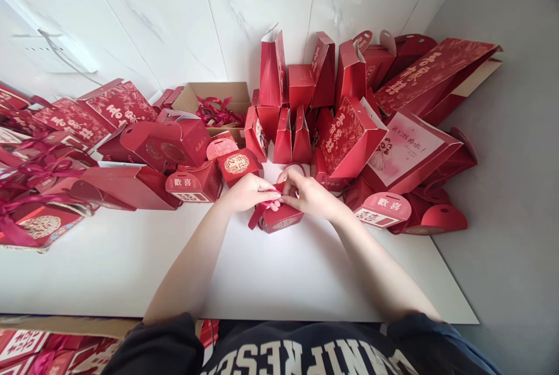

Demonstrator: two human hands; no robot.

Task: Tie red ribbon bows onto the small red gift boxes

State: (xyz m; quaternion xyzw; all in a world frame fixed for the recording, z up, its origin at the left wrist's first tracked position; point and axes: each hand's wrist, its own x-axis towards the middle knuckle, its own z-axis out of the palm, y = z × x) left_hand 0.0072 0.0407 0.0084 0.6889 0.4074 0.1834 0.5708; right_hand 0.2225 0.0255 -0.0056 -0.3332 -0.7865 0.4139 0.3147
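Observation:
Between my hands a small red gift box point(282, 220) stands on the white table, with a gold emblem on its near side. A dark red ribbon point(258, 213) runs over its top and hangs down on the left. The fingers of my left hand point(251, 193) are pinched on the ribbon. My right hand point(308, 194) meets it at the top of the box, thumb and forefinger closed on the ribbon too. My fingertips hide the upper part of the box. Just behind my left hand sits another red box point(238, 163) with a round gold emblem.
Red gift boxes and bags crowd the back and both sides; a large bag point(408, 145) leans at the right. A cardboard box point(218, 92) holds loose ribbons point(220, 112). The white table point(279, 282) ends near my body, and a grey wall point(515, 200) bounds the right.

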